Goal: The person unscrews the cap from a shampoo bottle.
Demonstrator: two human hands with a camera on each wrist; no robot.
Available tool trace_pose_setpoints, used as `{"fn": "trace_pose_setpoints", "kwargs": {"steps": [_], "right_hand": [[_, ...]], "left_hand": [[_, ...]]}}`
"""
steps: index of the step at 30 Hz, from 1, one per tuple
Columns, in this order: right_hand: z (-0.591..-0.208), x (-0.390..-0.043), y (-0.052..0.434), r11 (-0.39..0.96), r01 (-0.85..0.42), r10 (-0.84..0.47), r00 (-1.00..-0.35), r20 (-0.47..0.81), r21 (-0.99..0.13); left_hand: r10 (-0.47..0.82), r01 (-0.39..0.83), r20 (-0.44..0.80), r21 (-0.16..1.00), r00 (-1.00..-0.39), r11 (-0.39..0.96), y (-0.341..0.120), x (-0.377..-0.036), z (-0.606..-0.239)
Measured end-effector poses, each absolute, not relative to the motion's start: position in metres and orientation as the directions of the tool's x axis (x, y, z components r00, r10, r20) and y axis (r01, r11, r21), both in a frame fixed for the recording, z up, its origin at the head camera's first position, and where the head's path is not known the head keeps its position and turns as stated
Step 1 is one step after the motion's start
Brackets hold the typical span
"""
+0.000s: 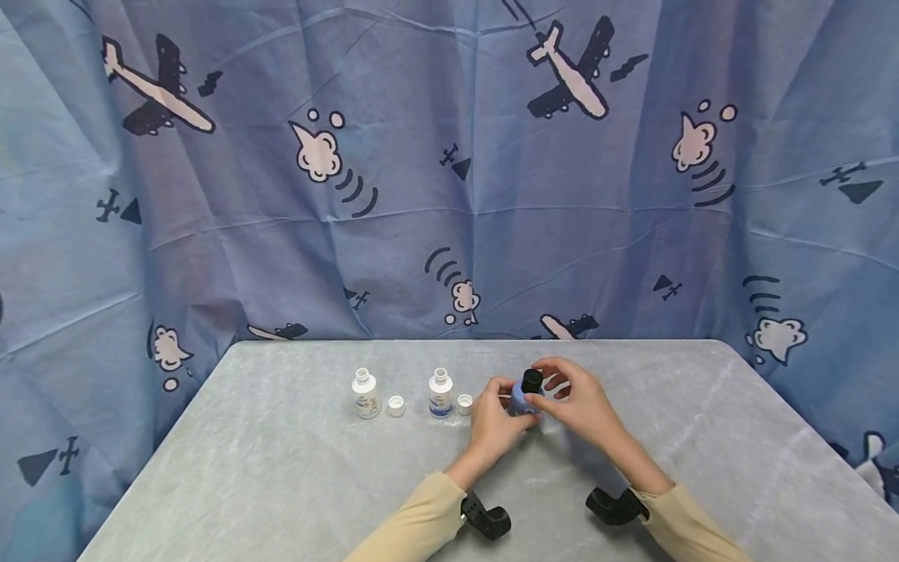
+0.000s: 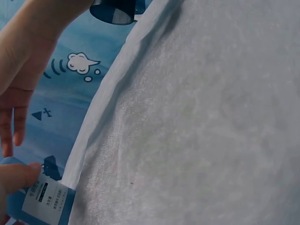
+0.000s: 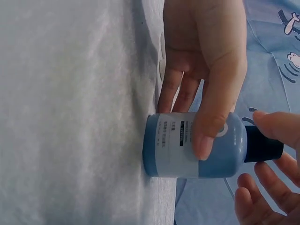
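Grey surface [image 1: 281,468] carries 2 uncapped white bottles [image 1: 366,394] with 2 loose caps [image 1: 396,406]. Left hand [image 1: 494,421] grips blue bottle [image 1: 523,400] standing there; right hand [image 1: 577,398] apparently pinches its black cap [image 1: 531,380]. Twisting hard could tip it, spilling contents.

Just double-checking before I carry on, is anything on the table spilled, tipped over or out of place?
Nothing spilled or tipped. The two white bottles stand upright and open, each with its cap lying beside it. The blue bottle still wears its black cap.

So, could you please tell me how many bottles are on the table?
3: two small white plastic bottles standing uncapped left of the hands, and a blue black-capped bottle held in both hands.
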State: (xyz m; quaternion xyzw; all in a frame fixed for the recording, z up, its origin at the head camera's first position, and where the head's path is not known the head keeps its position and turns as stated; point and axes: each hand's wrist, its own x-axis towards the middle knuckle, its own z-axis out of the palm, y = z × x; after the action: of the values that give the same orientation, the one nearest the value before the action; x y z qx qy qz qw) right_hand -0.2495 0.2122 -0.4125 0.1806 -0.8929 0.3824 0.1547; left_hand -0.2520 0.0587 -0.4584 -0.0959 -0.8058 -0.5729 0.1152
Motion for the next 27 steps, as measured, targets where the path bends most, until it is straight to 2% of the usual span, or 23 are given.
{"fn": "trace_pose_setpoints", "kwargs": {"steps": [10, 27], "right_hand": [[-0.4084, -0.2469, 0.2085, 0.660, -0.426, -0.178, -0.889, 0.422, -0.619], [-0.4025, -0.2459, 0.2103, 0.627, -0.369, -0.122, -0.917, 0.381, -0.686]], "left_hand": [[0.004, 0.321, 0.338, 0.888, -0.941, 0.329, 0.0588, -0.2507, -0.4596], [0.030, 0.364, 0.377, 0.866, -0.926, 0.343, 0.0538, -0.2468, -0.4519]]}}
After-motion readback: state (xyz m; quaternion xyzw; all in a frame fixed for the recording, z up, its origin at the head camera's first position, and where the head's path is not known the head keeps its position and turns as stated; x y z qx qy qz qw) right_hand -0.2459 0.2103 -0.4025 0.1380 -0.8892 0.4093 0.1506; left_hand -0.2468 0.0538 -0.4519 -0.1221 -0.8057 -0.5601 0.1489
